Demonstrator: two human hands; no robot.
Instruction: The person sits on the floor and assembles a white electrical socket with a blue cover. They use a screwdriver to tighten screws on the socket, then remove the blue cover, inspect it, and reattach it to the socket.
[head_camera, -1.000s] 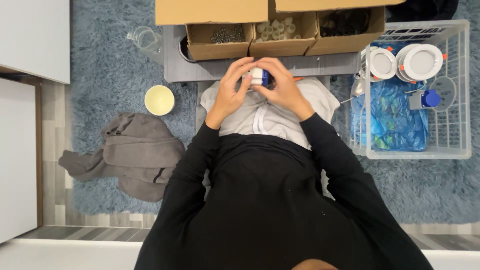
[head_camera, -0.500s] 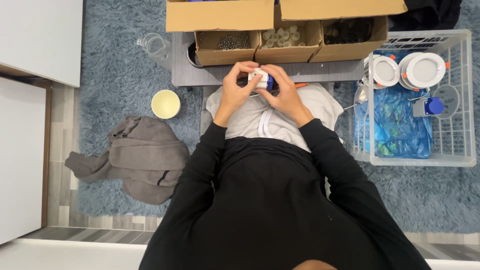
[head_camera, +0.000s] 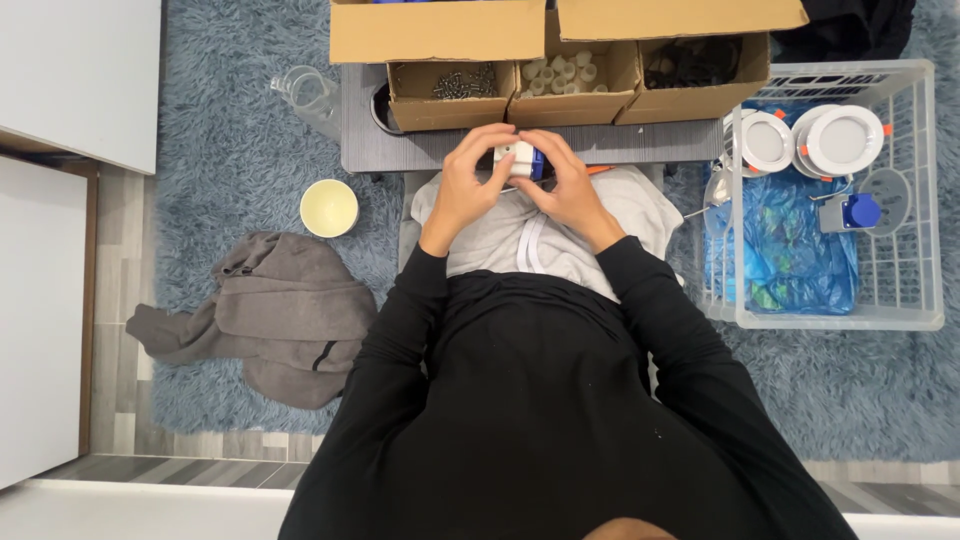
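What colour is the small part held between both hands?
The small part is white with a blue section on its right side, seen in the head view.

Cardboard boxes + blue bag, top of view

Two large closed brown cardboard boxes (head_camera: 437, 30) (head_camera: 680, 17) are sitting along the top edge; three small open brown cardboard trays are lining up under them, w/ grey screws (head_camera: 450, 92), pale cylinders (head_camera: 572, 78), dark parts (head_camera: 700, 75). Crumpled blue plastic bag (head_camera: 790, 250) is lying inside the white wire basket (head_camera: 930, 200) at right. No labels, signs or screens are showing.
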